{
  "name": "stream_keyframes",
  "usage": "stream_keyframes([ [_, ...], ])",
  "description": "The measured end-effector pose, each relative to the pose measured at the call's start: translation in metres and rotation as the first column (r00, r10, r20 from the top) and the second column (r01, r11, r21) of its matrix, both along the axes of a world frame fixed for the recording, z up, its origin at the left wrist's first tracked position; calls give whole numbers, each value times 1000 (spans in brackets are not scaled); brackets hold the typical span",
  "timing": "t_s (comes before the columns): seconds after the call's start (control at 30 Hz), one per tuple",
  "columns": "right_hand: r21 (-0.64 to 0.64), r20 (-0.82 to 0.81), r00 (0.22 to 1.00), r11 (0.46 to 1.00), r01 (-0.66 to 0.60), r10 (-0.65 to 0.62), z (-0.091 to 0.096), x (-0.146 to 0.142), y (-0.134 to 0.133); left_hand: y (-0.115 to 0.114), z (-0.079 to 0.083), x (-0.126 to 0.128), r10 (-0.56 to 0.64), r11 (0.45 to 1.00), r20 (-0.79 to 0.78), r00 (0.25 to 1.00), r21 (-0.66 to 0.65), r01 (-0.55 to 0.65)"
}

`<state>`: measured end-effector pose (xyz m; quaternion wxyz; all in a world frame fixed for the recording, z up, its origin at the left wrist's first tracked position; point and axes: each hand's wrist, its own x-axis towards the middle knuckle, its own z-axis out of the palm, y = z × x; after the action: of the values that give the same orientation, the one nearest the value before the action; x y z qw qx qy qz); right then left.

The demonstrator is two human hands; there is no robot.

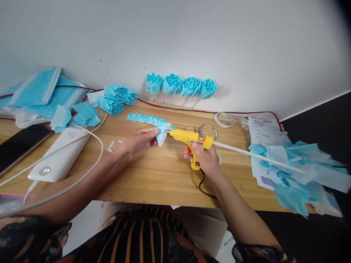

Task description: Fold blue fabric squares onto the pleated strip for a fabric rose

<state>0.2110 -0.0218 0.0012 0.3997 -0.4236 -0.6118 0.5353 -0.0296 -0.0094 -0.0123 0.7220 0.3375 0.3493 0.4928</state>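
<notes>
My right hand (205, 159) is wrapped round the grip of a yellow glue gun (189, 138) with a white glue stick sticking out behind it to the right. Its nozzle touches a folded light-blue paper piece (162, 132) that my left hand (138, 140) pinches at the end of a strip of folded blue petals (144, 118) lying on the wooden table (153, 179). The gun's black cord drops over the table's front edge.
Finished blue paper roses (181, 86) lean against the wall at the back. More blue flowers (116, 98) and blue sheets (41, 91) lie at left, with a white power bank (59, 155) and cables. Tape rolls (223, 118) and a heap of blue scraps (298, 175) sit at right.
</notes>
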Motion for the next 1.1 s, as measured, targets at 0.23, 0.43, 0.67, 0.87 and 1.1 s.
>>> stream_keyframes([
  [0.23,19,-14,998,998,-64,64,3,3,-1,3,0,0,101,994,79,992,-51,-97],
  [0.43,22,-71,996,998,-58,60,0,2,0,4,1,0,97,992,109,989,-94,-87],
  [0.67,-2,-9,993,993,-118,118,-1,2,-3,4,-2,-2,59,996,119,991,-69,-51],
  [0.87,-23,15,994,994,-107,107,1,0,-3,4,-6,-1,45,998,133,990,-47,-39],
  [1.1,-48,48,991,991,-123,125,5,-2,-5,4,-7,-1,32,999,132,991,-31,-28],
])
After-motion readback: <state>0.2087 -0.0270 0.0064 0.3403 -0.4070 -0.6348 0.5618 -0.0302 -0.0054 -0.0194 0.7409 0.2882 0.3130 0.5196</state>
